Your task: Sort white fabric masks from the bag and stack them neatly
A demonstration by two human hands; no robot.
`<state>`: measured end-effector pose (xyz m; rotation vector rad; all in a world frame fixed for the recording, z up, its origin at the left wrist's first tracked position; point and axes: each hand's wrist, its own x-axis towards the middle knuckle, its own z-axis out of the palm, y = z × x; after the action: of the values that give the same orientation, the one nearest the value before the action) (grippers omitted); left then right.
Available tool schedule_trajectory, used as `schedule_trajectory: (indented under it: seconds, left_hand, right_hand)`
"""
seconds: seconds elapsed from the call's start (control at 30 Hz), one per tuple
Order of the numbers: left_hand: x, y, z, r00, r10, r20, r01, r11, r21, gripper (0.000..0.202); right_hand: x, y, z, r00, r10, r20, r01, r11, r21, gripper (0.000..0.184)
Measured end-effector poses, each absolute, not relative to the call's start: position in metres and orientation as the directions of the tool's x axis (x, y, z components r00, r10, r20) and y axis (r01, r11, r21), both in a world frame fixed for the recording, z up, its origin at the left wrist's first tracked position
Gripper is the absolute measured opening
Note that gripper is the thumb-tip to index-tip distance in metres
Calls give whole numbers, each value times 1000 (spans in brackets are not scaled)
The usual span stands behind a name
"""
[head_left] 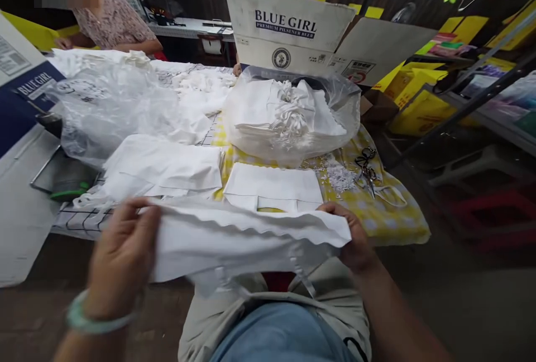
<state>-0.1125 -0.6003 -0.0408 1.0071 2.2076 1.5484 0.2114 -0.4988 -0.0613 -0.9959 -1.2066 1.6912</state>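
Observation:
A white cloth bag is stretched sideways above my lap, its edge wavy and its straps hanging blurred below. At its left end, my left hand pinches the cloth between thumb and fingers. My right hand grips the opposite corner, some of its fingers hidden behind the fabric. Just beyond, a flat white bag with its handle toward me lies on the yellow checked tablecloth. To its left is a pile of white cloth pieces.
Scissors lie at the table's right beside white scraps. A clear plastic sack holds stacked white bags before an upright carton. Another carton stands left. A co-worker is across the table; red stools stand right.

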Motion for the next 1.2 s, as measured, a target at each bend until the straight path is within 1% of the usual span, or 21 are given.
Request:
schedule_trajectory:
  seconds: [0.07,0.1,0.17,0.23,0.33,0.4,0.47,0.53,0.67,0.77,0.87,0.93,1.0,1.07,1.1,1.13,1.17,1.2]
  left_hand:
    - [-100,-573,-60,-634,768,88,311,149,939,23]
    - [-97,-556,-69,-594,801,73,308,142,941,23]
    - [-96,-515,-85,-559,826,75,380,175,908,24]
    - [-100,-474,-100,-544,839,26,427,250,869,21]
    - [-107,-432,-121,-549,831,-90,441,379,814,14]
    - [-112,-422,-131,-517,847,-121,450,390,803,20]
    - [-115,-422,-137,-475,873,-108,465,354,811,35]
    - [-118,-425,-140,-453,888,-75,477,313,821,46]
    - [-122,-418,-141,-492,870,-35,455,291,842,47]
    - [-122,-406,-143,-520,853,-57,479,346,807,42]
    - [-120,-401,-145,-512,857,-60,555,383,738,38]
    - [-117,-402,-145,-479,878,-5,655,361,664,40]
    - [-111,-404,-144,-390,913,122,795,267,544,44]
    - [-101,-403,-144,-208,950,231,909,101,404,46]
    - [-96,-403,-145,-108,964,243,938,19,345,46]
    - [-90,-402,-146,-25,976,218,952,-43,303,46]
    - [-86,-401,-148,29,985,168,959,-75,274,47]
    - [-82,-400,-151,48,993,104,964,-73,255,49]
  right_hand:
    - [227,-488,-63,-209,972,-104,-112,-129,-985,33]
    - [231,-479,-66,-145,987,-73,-61,-82,-995,35]
    - [234,-454,-77,-55,998,-3,82,2,-997,37]
    - [232,-427,-93,-7,999,49,258,49,-965,42]
    - [225,-394,-120,14,998,58,496,44,-867,45]
    - [222,-385,-133,-10,998,58,602,52,-797,41]
    - [221,-383,-138,-40,996,82,656,88,-750,36]
    - [221,-382,-136,-24,992,121,678,105,-727,35]
    - [218,-367,-132,37,981,191,720,106,-685,36]
    - [212,-350,-140,17,981,192,810,99,-577,31]
    - [208,-345,-151,-9,989,149,897,74,-436,28]
    - [206,-349,-154,-19,988,153,928,74,-365,29]
    - [202,-356,-152,-50,970,238,950,120,-288,34]
    - [197,-361,-149,-139,929,342,957,215,-197,40]
    - [194,-362,-148,-204,907,368,949,275,-153,42]
    - [191,-363,-148,-271,890,367,935,335,-120,43]
    - [189,-362,-150,-332,880,339,917,385,-102,45]
    - [187,-362,-153,-378,879,291,902,420,-98,48]
